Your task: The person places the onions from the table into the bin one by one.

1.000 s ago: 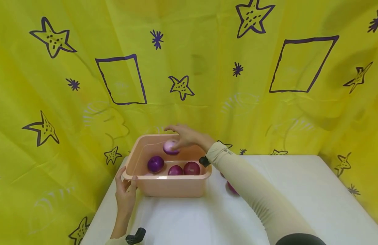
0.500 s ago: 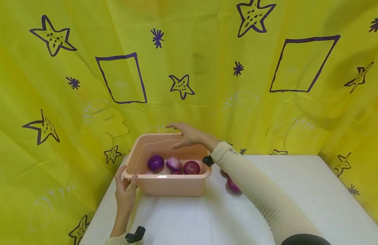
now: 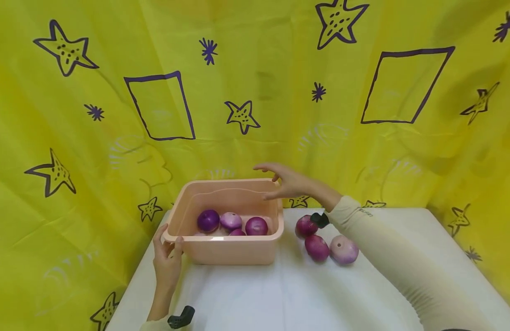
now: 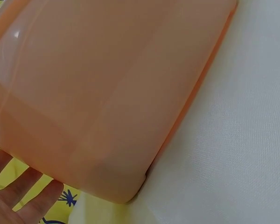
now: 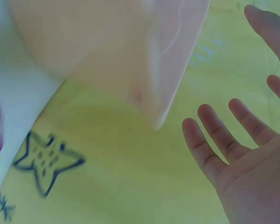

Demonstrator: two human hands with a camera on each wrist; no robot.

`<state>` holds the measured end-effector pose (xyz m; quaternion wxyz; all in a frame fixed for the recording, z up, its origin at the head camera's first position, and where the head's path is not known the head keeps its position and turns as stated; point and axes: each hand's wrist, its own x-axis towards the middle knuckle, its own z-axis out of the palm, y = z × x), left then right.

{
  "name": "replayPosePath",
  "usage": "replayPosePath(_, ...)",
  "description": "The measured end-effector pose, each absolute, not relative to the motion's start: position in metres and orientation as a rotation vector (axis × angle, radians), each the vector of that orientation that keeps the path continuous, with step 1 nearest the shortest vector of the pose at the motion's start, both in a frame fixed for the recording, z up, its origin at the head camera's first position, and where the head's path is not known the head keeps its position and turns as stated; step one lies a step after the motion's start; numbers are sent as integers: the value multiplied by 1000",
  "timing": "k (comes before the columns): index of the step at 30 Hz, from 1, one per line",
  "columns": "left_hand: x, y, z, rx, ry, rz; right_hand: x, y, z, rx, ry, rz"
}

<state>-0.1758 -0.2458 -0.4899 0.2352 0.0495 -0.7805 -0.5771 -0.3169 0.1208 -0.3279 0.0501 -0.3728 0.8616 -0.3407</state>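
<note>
A peach plastic bin [image 3: 230,252] stands on the white table, with several red onions inside. Among them are a dark purple onion [image 3: 208,221], a paler onion [image 3: 231,221] and a reddish one [image 3: 257,226]; the front wall partly hides others. My left hand [image 3: 167,262] holds the bin's front left corner, thumb at the front and fingers along the side; the left wrist view shows these fingers [image 4: 42,200] against the wall. My right hand [image 3: 290,181], fingers spread and holding nothing, is over the bin's back right corner.
Right of the bin, three more onions lie on the table [image 3: 387,276]: one [image 3: 306,226] partly behind the wrist camera, a red one [image 3: 317,248] and a pale one [image 3: 343,250]. A yellow curtain [image 3: 280,151] with drawn stars hangs behind and at both sides.
My right hand let go of the pale onion, which dropped onto the others in the bin. The hand then moved right, uncovering the onions on the table. My left hand stayed at the corner.
</note>
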Motion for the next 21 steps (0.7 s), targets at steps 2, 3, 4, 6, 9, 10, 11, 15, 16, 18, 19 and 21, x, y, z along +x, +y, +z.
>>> replayPosePath(2, -176, -246, -490, 137, -2139, -1577, -314, 137, -331, -1121, 2655, -1037)
replayPosePath(3, -176, -246, -490, 136, -2136, -1579, -312, 145, -333, -1116, 2673, -1036)
replayPosePath(4, -176, -246, -490, 133, -2133, -1579, -311, 153, -335, -1106, 2689, -1038)
replayPosePath(6, -177, -247, -491, 136, -2129, -1579, -307, 170, -339, -1091, 2719, -1038)
replayPosePath(9, -177, -247, -492, 125, -2122, -1571, -301, 195, -345, -1050, 2753, -1046)
replayPosePath(10, -177, -246, -492, 123, -2124, -1563, -298, 203, -347, -1030, 2762, -1050)
replayPosePath(11, -177, -246, -492, 122, -2126, -1556, -295, 210, -350, -1027, 2772, -1051)
replayPosePath(15, -176, -244, -491, 128, -2133, -1545, -283, 237, -361, -975, 2807, -1049)
replayPosePath(16, -175, -244, -491, 130, -2134, -1546, -280, 243, -363, -963, 2812, -1048)
replayPosePath(18, -175, -244, -492, 134, -2134, -1546, -273, 254, -368, -934, 2824, -1044)
replayPosePath(19, -175, -244, -492, 133, -2134, -1546, -270, 259, -371, -913, 2826, -1046)
replayPosePath(21, -175, -245, -492, 129, -2133, -1548, -264, 268, -374, -881, 2832, -1050)
